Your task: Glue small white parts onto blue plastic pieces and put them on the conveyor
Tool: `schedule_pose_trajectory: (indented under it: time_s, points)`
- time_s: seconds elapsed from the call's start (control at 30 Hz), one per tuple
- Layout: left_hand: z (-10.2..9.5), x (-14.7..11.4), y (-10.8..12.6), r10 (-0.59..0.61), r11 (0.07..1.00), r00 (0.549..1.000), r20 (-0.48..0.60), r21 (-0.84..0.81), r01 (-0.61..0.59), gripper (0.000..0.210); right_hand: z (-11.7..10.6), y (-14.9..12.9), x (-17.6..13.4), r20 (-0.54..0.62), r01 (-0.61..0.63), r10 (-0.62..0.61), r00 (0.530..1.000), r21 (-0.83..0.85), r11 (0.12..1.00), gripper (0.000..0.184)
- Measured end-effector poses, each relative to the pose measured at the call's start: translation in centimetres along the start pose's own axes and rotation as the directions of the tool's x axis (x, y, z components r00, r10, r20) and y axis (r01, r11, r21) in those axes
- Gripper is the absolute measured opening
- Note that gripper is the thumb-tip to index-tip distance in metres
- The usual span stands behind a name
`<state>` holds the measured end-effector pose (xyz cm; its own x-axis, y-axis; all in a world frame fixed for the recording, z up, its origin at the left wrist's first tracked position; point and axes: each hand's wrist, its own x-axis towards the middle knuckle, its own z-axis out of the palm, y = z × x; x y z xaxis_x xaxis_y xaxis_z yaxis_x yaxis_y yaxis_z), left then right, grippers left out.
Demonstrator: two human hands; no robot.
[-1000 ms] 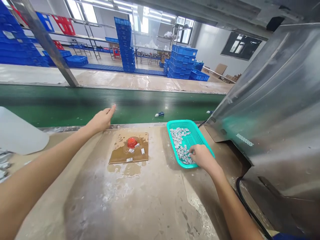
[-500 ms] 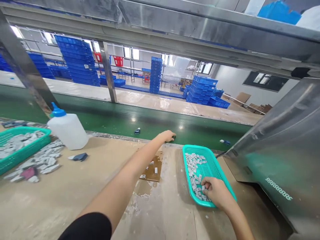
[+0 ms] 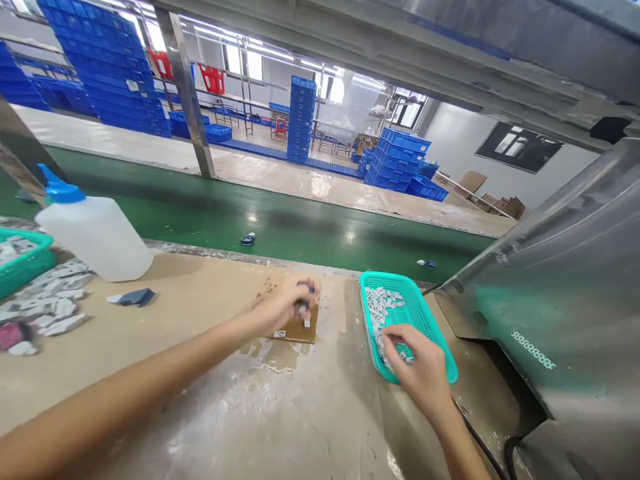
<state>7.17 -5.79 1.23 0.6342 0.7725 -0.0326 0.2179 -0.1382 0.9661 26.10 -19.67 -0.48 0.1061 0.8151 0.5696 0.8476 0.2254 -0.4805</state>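
My left hand (image 3: 295,300), blurred by motion, is closed around a dark blue piece (image 3: 302,303) above a wet brown board (image 3: 295,335). Small white parts lie on that board, one of them a white block (image 3: 307,325) just under the fingers. On the right, my right hand (image 3: 417,367) reaches into a turquoise basket (image 3: 447,357) strewn with small white pieces (image 3: 383,303). Its thumb and forefinger are pinched together at the basket's left side, seemingly on one small white piece that the fingertips mostly hide.
A white squeeze bottle (image 3: 100,233) with a blue cap stands at left beside grey-white pieces (image 3: 55,300) and another turquoise basket (image 3: 25,263). A dark blue-and-white piece (image 3: 135,297) lies nearby. Similar pieces sit on the green belt (image 3: 310,227). A metal housing (image 3: 575,287) borders the right.
My left hand has come back from the green belt to the brown board, with a dark blue piece in it. My right hand stays at the basket, its fingertips shifted. The view has tilted.
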Motion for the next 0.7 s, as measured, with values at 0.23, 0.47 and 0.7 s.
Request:
schedule_pose_trajectory:
  time_s: [0.23,0.47,0.7]
  points:
    - [1.2,-9.2,-0.8,-0.121,0.935,0.958,0.261,-0.293,0.198,0.014,3.7,-7.4,-1.1,0.088,0.426,-0.466,0.881,0.283,0.859,0.02]
    - [-0.4,-9.5,-2.8,-0.098,0.978,0.987,0.131,-0.17,0.12,0.011,4.9,-8.0,-0.7,0.201,0.44,-0.501,0.842,0.281,0.853,0.02]
    - [-1.4,-8.8,-2.8,-0.231,0.921,0.945,0.231,-0.261,0.289,0.018,6.5,-7.4,-0.5,0.151,0.273,-0.351,0.924,0.382,0.883,0.021]
